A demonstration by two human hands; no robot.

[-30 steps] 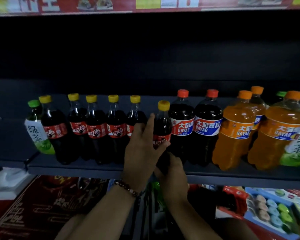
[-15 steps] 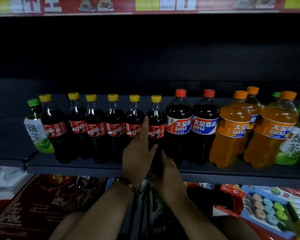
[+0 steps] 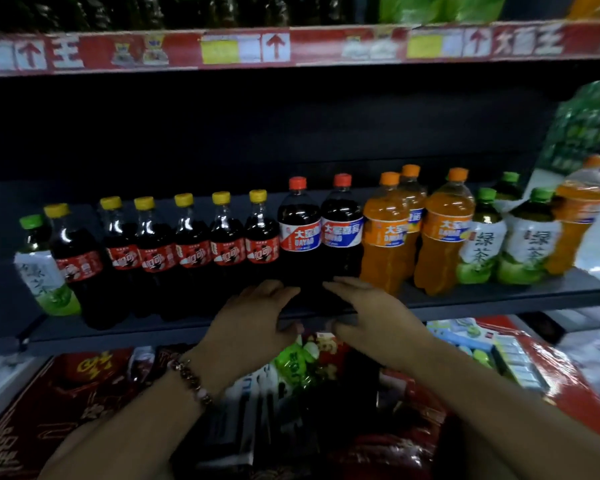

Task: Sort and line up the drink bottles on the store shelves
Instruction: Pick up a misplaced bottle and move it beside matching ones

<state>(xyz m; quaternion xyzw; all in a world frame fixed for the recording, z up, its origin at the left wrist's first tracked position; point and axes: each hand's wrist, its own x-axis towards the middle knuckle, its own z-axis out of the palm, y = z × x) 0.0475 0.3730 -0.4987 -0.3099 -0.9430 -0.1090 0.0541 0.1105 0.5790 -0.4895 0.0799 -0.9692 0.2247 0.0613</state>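
**Hands off the cola row, hovering at the two big dark bottles**

Both hands were loose and part-spread, fingers gently curled, gripping nothing. Left hand [image 3: 253, 313], w/ bead bracelet [image 3: 192, 382], and right hand [image 3: 371, 313] sat at the front lip of the dark grey metal shelf [image 3: 499, 296], fingertips just short of the bases of the two large red-capped dark-soda plastic bottles [image 3: 321, 233].

Handling, as a guess: full PET bottles, fairly heavy, stiff walls, slick surface, top-heavy on a small base, so likely to tip if pushed high. Best taken low round the body or at the waist under the label; big ones prob need a full palm wrap. Not fragile, but fizzy.

Row of small yellow-capped cola bottles w/ red labels [image 3: 191, 251] stood shoulder to shoulder, left of the big ones; orange-soda bottles [image 3: 388, 233] and green-tea bottles [image 3: 520, 244] to the right.

Vs 1 s earlier: the yellow-capped bottle then held in front of the row now stood in line next to the big ones; both hands had let go and dropped back. View also lifted, showing the red price strip [image 3: 291, 46].
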